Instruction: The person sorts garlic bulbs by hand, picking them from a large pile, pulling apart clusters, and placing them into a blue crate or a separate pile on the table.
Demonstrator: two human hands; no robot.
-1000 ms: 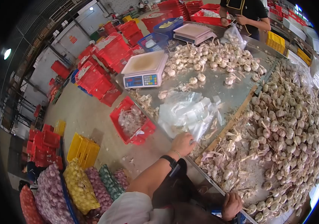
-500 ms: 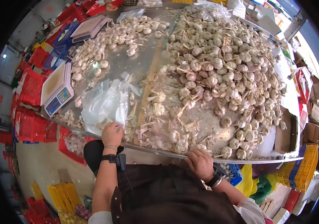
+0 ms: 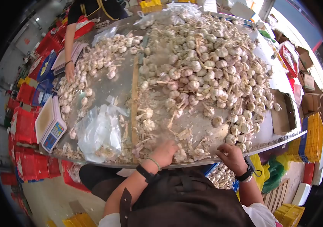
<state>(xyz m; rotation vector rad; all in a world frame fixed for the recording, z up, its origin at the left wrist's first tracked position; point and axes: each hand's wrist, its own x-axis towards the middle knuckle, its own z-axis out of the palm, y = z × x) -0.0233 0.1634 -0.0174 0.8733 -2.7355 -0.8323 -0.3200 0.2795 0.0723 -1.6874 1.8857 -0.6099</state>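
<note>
My left hand [image 3: 165,153] is over the front edge of the metal table [image 3: 106,89], right of a wooden strip [image 3: 134,102]. Its blurred fingertips reach toward a garlic bulb [image 3: 180,155] among loose skins; whether they grip anything cannot be made out. To the right, my right hand [image 3: 232,157] hovers at the edge with fingers slightly curled and apart, holding nothing visible. Close beyond it lie several bulbs at the near end of a large garlic heap [image 3: 214,68]. A clear plastic bag [image 3: 100,132] rests on the table to the left of my left hand.
Two scales, one a white scale [image 3: 51,123], stand along the left edge. A smaller garlic pile [image 3: 93,64] lies near a co-worker's hand [image 3: 70,72]. Below the table is a blue crate of garlic [image 3: 222,176]. A cardboard box [image 3: 283,113] sits at the right.
My left hand has left the plastic bag and moved right to the garlic and skins. My right hand has shifted right and lifted its fingers. A co-worker has come into view at the far left.
</note>
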